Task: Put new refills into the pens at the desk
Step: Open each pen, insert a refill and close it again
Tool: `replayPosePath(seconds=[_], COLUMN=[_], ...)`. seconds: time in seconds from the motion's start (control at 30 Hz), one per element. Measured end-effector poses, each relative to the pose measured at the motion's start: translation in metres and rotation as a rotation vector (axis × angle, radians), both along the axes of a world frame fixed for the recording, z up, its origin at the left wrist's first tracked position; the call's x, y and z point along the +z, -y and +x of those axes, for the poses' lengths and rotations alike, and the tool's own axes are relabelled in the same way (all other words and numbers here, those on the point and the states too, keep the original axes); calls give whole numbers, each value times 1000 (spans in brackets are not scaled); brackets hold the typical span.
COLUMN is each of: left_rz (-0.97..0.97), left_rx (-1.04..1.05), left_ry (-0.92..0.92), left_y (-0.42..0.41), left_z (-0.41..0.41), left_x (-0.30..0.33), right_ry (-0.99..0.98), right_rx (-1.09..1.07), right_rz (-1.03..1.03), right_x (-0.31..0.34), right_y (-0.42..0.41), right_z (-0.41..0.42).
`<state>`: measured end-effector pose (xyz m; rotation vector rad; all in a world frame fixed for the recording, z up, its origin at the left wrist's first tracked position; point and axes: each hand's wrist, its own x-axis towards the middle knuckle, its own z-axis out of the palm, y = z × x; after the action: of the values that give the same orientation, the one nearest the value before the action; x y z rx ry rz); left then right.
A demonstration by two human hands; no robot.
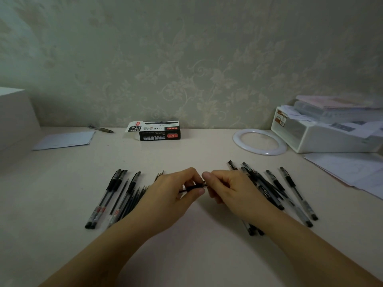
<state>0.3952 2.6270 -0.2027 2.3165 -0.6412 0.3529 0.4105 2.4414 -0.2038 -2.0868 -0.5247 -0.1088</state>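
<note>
Both my hands meet over the middle of the desk (186, 235). My left hand (174, 195) grips the dark barrel of a pen (191, 187), which lies nearly level between the hands. My right hand (230, 189) pinches the metal tip end of that pen. Left of my hands lie several capped black pens (107, 197) and a bundle of thin dark refills (132, 199). To the right, partly under my right wrist, sits a loose pile of black pens (277, 189).
A black-and-white refill box (159, 131) lies open at the back by the wall. A white ring (260, 141), a white tray of papers (323, 133), loose sheets (352, 170), a folded paper (66, 139) and one pen (101, 129) ring the work area.
</note>
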Motion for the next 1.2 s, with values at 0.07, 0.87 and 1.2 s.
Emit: replayPosePath(seconds=[0.07, 0.87, 1.2], left_rz=[-13, 40, 110], left_rx=[4, 207, 165], left_ry=[-1, 20, 13], left_y=[0, -9, -10], left_z=[0, 8, 10], left_x=[0, -1, -3], right_ry=[7, 298, 336], right_rx=[-4, -228, -54], right_rz=[-3, -622, -388], right_x=[1, -9, -1], right_y=[0, 2, -1], right_z=[0, 13, 6])
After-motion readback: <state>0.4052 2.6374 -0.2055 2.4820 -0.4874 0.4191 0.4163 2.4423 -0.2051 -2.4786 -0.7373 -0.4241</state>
